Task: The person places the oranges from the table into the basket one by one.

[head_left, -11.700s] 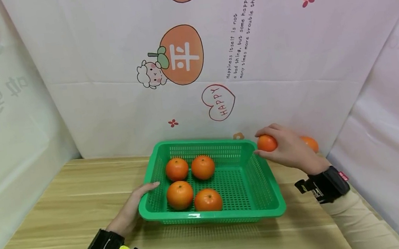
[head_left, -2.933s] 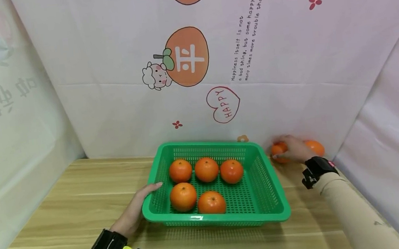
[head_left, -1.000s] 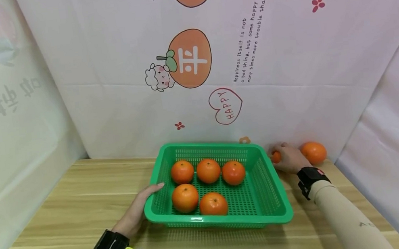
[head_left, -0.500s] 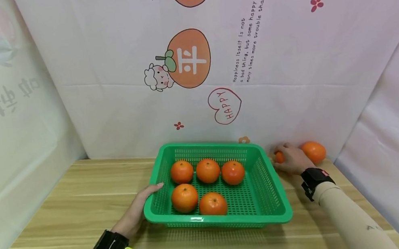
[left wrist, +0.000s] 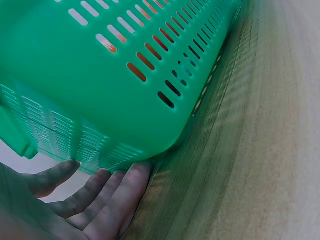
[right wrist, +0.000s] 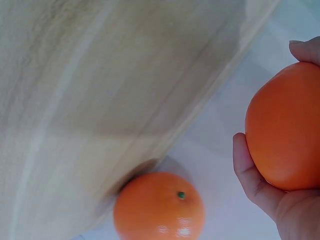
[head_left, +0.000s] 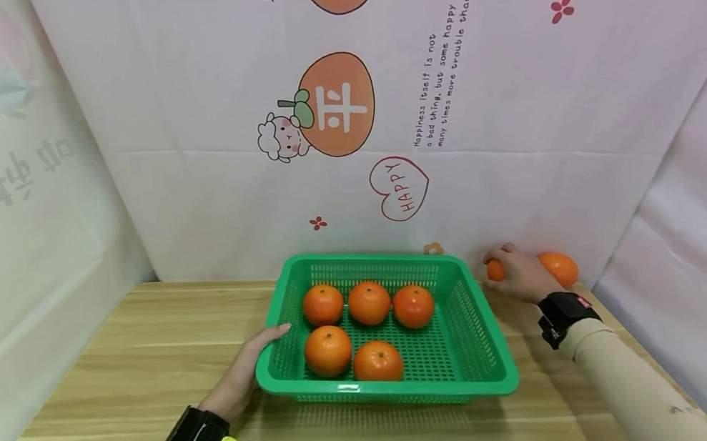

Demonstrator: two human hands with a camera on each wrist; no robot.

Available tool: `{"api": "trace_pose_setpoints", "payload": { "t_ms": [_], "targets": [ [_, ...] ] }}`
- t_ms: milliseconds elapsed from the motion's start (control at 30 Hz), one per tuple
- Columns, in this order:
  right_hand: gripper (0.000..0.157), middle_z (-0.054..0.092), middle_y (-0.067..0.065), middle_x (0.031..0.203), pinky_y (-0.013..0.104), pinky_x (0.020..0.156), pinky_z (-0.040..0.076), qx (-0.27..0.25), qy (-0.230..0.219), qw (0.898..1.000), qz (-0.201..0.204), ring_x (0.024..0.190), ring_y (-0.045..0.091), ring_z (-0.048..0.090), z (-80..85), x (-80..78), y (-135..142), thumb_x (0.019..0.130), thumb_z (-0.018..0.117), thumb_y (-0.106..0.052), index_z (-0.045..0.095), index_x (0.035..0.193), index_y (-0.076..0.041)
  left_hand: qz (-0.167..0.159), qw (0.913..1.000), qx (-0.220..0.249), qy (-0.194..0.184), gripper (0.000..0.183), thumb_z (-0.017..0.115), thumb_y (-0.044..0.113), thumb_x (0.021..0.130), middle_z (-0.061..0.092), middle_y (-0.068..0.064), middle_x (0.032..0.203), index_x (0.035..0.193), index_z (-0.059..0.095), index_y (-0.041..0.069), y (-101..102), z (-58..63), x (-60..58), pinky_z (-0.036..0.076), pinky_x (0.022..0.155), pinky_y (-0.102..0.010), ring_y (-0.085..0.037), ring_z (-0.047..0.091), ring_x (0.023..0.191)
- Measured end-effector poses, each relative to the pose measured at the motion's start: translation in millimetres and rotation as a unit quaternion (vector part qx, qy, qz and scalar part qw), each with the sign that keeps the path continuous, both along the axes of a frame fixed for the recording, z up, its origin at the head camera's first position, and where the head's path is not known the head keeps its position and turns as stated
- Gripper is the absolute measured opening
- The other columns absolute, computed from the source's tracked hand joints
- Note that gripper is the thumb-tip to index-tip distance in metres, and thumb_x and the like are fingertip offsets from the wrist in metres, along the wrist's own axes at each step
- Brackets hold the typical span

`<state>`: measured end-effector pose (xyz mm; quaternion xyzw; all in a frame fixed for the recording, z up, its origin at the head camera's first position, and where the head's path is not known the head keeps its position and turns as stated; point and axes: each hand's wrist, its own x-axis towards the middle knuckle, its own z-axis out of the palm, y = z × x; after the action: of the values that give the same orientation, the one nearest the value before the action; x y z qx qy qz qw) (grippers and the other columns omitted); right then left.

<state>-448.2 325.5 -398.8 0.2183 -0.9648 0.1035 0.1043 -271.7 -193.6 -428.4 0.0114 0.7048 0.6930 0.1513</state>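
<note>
A green plastic basket (head_left: 485, 307) stands on the wooden table, with several oranges in it, including one orange (head_left: 413, 306) nearest its right side. My left hand (head_left: 242, 365) holds the basket's left side, thumb over the rim; in the left wrist view its fingers (left wrist: 117, 200) lie against the outer wall. Right of the basket, my right hand (head_left: 517, 275) grips an orange (head_left: 496, 270) between thumb and fingers. The right wrist view shows this held orange (right wrist: 287, 127) up close, partly cut off by the frame. Behind the hand rests another orange (head_left: 560, 269).
A white printed cloth (head_left: 198, 215) hangs right behind the table and along both sides. The loose orange lies close to this backdrop, near the table's right rear corner. Bare wooden tabletop (head_left: 119, 389) extends left of the basket and in front of it.
Since the oldest frame, an orange from my right hand has come to lie in the basket. My right hand now grips another and has lifted it slightly. The left hand stays on the basket.
</note>
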Motion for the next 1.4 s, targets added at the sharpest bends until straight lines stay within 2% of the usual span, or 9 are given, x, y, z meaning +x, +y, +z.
{"api": "trace_pose_setpoints", "payload": {
  "t_ms": [200, 333, 533, 733, 1000, 1400],
  "targets": [
    [0.048, 0.060, 0.024, 0.118, 0.040, 0.071, 0.055, -0.002, -0.001, 1.000, 0.006, 0.083, 0.026, 0.063, 10.9, 5.8, -3.7, 0.089, 0.080, -0.027, 0.066, 0.127, -0.002, -0.005, 1.0000, 0.003, 0.002, 0.081, 0.045, 0.055, 0.105, 0.027, -0.015, 0.174, 0.170, 0.016, 0.017, 0.1, -0.1, 0.1, 0.037, 0.125, -0.050, -0.034, 0.037, 0.155],
    [0.046, 0.059, 0.025, 0.119, 0.038, 0.068, 0.054, -0.013, 0.006, 1.000, 0.014, 0.083, 0.027, 0.063, 21.7, 11.5, -5.0, 0.090, 0.080, -0.024, 0.066, 0.128, -0.002, -0.006, 1.0000, 0.003, 0.001, 0.081, 0.045, 0.055, 0.104, 0.029, -0.015, 0.173, 0.170, 0.017, 0.016, -0.3, -0.5, 0.2, 0.040, 0.122, -0.045, -0.032, 0.040, 0.154],
    [0.042, 0.060, 0.022, 0.120, 0.037, 0.070, 0.054, -0.027, 0.034, 0.999, 0.027, 0.087, 0.028, 0.064, 40.6, 20.1, -10.0, 0.089, 0.082, -0.021, 0.067, 0.126, -0.005, -0.003, 1.0000, -0.005, 0.006, 0.080, 0.043, 0.055, 0.105, 0.033, -0.016, 0.171, 0.169, 0.018, 0.015, -1.9, -0.2, 0.7, 0.043, 0.116, -0.038, -0.030, 0.045, 0.150],
    [0.041, 0.061, 0.020, 0.122, 0.038, 0.070, 0.056, -0.022, 0.061, 0.997, 0.046, 0.091, 0.031, 0.065, 54.6, 32.5, -22.0, 0.088, 0.083, -0.022, 0.069, 0.124, -0.008, -0.004, 1.0000, -0.003, 0.008, 0.080, 0.043, 0.055, 0.105, 0.033, -0.016, 0.172, 0.169, 0.017, 0.016, -2.8, 0.7, 1.2, 0.041, 0.119, -0.041, -0.031, 0.044, 0.151],
    [0.043, 0.063, 0.016, 0.121, 0.038, 0.071, 0.057, -0.024, 0.083, 0.993, 0.074, 0.092, 0.029, 0.066, 63.6, 50.7, -40.3, 0.086, 0.086, -0.022, 0.071, 0.124, -0.011, -0.010, 0.9999, -0.003, 0.007, 0.081, 0.042, 0.056, 0.105, 0.032, -0.016, 0.172, 0.170, 0.015, 0.015, -2.6, -0.4, 1.8, 0.040, 0.123, -0.047, -0.032, 0.043, 0.152],
    [0.043, 0.062, 0.012, 0.121, 0.039, 0.073, 0.058, -0.015, 0.084, 0.991, 0.099, 0.096, 0.028, 0.063, 71.3, 69.3, -62.8, 0.085, 0.087, -0.024, 0.072, 0.123, -0.011, -0.016, 0.9998, -0.002, 0.009, 0.080, 0.041, 0.056, 0.105, 0.030, -0.016, 0.173, 0.170, 0.015, 0.016, -1.8, -0.6, 2.3, 0.038, 0.124, -0.049, -0.033, 0.041, 0.153]
  ]
}}
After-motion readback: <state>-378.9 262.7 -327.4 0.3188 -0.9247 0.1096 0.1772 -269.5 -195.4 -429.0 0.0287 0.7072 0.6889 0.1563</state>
